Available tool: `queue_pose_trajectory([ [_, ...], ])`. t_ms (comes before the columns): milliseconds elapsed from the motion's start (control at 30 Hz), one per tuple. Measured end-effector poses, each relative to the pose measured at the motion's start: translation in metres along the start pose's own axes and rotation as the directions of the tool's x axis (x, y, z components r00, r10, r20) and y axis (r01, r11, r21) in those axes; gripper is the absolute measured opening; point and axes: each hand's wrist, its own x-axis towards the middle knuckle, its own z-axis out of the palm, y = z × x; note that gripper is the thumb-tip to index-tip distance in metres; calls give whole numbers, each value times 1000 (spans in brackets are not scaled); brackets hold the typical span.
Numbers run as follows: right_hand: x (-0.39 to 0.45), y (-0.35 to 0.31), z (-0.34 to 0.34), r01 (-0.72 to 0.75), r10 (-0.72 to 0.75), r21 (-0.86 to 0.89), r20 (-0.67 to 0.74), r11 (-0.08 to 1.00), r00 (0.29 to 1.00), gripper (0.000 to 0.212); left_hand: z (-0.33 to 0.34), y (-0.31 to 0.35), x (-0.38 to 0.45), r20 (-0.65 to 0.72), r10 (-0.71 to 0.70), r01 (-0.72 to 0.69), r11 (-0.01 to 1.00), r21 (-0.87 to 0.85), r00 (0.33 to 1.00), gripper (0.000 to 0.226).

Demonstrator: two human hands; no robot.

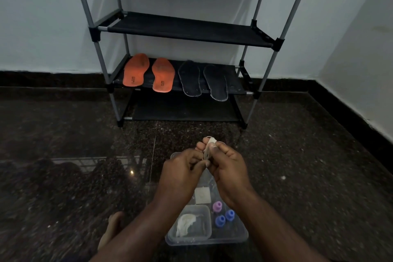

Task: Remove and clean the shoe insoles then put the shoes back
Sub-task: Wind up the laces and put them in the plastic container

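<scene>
Two orange insoles (136, 73) (163, 74) and two dark insoles (190, 78) (215, 82) lie side by side on the low shelf of a black shoe rack (187, 30). No shoes are in view. In front of me, above a clear plastic tray (229, 237), my left hand (180, 172) and my right hand (227, 168) together pinch a small pale piece (207, 151) between their fingertips. What the piece is I cannot tell.
The tray holds a smaller clear tub (191, 225) with white cloth, a white pad (202, 195), one pink cap (217, 206) and two blue caps (225, 218). Dark polished stone floor all round. My bare foot (111, 229) rests at lower left. White walls meet at the right.
</scene>
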Motion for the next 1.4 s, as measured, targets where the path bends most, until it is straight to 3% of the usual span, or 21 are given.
queue_pose_trajectory([
  [300, -7, 9, 7, 39, -35, -91, 54, 995, 998, 30, -4, 8, -2, -44, -60, 60, 998, 1, 997, 24],
  [567, -11, 9, 8, 123, -102, -261, 93, 957, 990, 25, -6, 10, -2, -21, -91, 91, 996, 12, 996, 5],
  [733, -10, 9, 10, 137, -120, -265, 80, 954, 990, 21, -2, 3, 1, -19, -106, 107, 992, 61, 994, 18],
  [967, -9, 12, 9, 129, -104, -269, 103, 955, 989, 26, -6, 1, 5, 19, -97, 95, 993, 63, 995, 20],
  [1200, -2, 10, 4, 151, -94, -477, 140, 866, 986, 24, -9, -5, 7, 9, -55, 53, 988, 144, 998, 15],
  [1400, -1, 3, -1, 167, -87, -559, 168, 812, 982, 24, -6, -14, 10, 17, 7, -11, 976, 217, 1000, 16],
])
